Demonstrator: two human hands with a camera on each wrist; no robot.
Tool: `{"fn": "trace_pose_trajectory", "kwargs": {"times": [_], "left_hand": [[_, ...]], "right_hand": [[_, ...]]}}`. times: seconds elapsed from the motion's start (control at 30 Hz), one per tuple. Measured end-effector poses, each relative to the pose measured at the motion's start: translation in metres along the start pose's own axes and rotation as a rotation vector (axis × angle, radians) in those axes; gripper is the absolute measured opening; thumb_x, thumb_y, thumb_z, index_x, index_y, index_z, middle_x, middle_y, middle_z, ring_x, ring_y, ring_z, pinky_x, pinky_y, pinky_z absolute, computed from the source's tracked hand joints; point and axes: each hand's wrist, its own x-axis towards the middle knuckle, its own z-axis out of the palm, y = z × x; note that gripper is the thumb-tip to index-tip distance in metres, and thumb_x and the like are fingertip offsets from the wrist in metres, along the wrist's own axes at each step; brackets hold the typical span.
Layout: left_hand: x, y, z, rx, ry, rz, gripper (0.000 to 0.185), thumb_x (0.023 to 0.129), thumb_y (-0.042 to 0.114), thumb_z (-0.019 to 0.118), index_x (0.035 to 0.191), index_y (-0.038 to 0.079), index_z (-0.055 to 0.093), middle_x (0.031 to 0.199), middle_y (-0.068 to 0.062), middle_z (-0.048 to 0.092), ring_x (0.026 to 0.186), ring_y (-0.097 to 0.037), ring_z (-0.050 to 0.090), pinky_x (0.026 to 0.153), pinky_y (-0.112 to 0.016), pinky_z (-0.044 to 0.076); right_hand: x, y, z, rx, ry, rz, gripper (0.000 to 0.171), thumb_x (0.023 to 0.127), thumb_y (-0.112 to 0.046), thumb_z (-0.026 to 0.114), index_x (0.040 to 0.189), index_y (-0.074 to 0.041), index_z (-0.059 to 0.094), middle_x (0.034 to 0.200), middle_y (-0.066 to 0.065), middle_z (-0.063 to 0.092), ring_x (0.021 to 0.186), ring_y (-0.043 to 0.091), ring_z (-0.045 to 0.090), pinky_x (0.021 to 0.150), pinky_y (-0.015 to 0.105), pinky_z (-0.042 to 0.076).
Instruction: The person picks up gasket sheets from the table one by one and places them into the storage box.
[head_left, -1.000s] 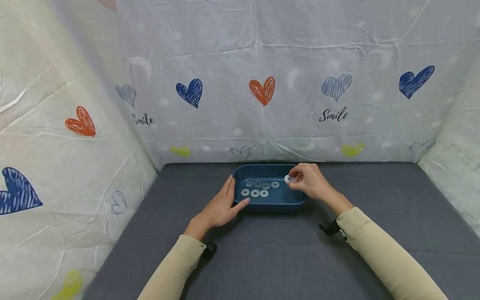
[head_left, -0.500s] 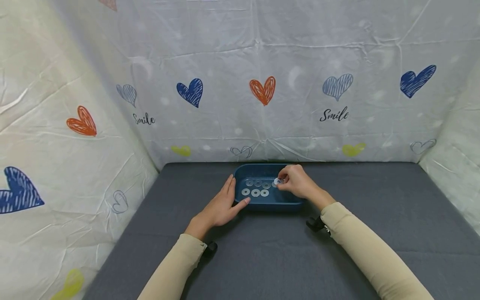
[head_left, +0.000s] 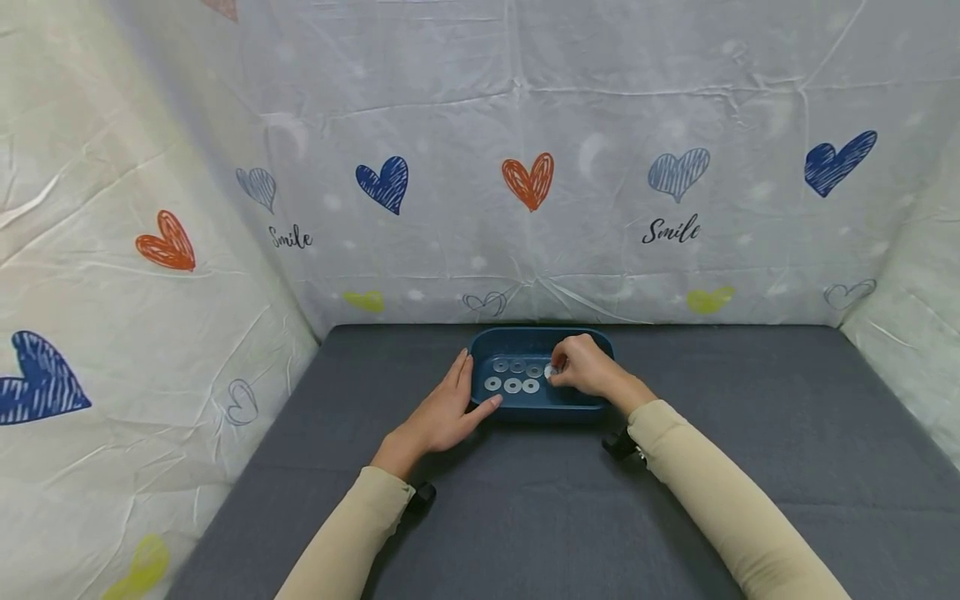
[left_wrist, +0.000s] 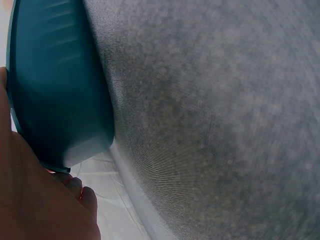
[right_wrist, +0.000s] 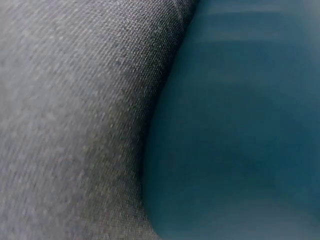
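Note:
A dark blue tray [head_left: 592, 340] stands on the grey table near the back wall, with several silver washers [head_left: 513, 386] laid in two rows inside. My right hand [head_left: 577, 367] reaches into the tray and pinches a washer [head_left: 550, 372] at the right end of the back row. My left hand [head_left: 455, 400] lies with straight fingers against the tray's left wall, thumb at its front corner. The left wrist view shows the tray's outer wall [left_wrist: 55, 95] beside my palm [left_wrist: 35, 200]. The right wrist view shows only the tray's side [right_wrist: 240, 130] and the cloth.
The grey cloth table [head_left: 525, 517] spreads wide in front of and to both sides of the tray. White sheets printed with hearts [head_left: 528, 180] close off the back and both sides.
My right hand has moved left and down into the tray with the washer, from above the tray's right rim to the end of the back row. The left hand has stayed put.

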Motion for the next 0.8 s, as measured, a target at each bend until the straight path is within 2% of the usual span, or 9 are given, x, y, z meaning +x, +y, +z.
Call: {"fn": "trace_pose_trajectory", "kwargs": {"times": [0.13,0.33,0.8], "left_hand": [[-0.0005,0.0011,-0.0001,-0.01,-0.001,-0.003,0.105,0.098,0.078,0.031,0.164,0.002,0.004,0.172,-0.013,-0.003,0.157,-0.03,0.013,0.123,-0.05,0.023],[-0.0014,0.0024,0.0003,-0.006,-0.013,-0.005,0.104,0.098,0.078,0.031,0.164,0.003,0.002,0.172,-0.013,-0.004,0.157,-0.029,0.011,0.123,-0.049,0.023],[-0.001,-0.0002,0.0002,-0.01,-0.009,-0.001,0.105,0.098,0.078,0.03,0.164,0.002,0.002,0.172,-0.014,-0.004,0.157,-0.03,0.012,0.123,-0.049,0.023]], "right_hand": [[0.0031,-0.0007,0.0028,0.011,-0.063,0.006,0.019,0.088,-0.012,0.081,0.102,0.001,0.077,0.095,0.01,0.074,0.079,0.016,0.067,0.074,0.033,0.058],[0.0043,-0.0015,0.0063,-0.027,-0.098,0.0,0.02,0.088,-0.013,0.081,0.102,0.001,0.077,0.096,0.01,0.073,0.083,0.019,0.067,0.076,0.034,0.058],[0.0055,-0.0016,0.0093,-0.025,-0.043,-0.004,0.019,0.085,-0.008,0.081,0.101,0.003,0.078,0.095,0.011,0.073,0.079,0.017,0.061,0.076,0.035,0.056]]}}
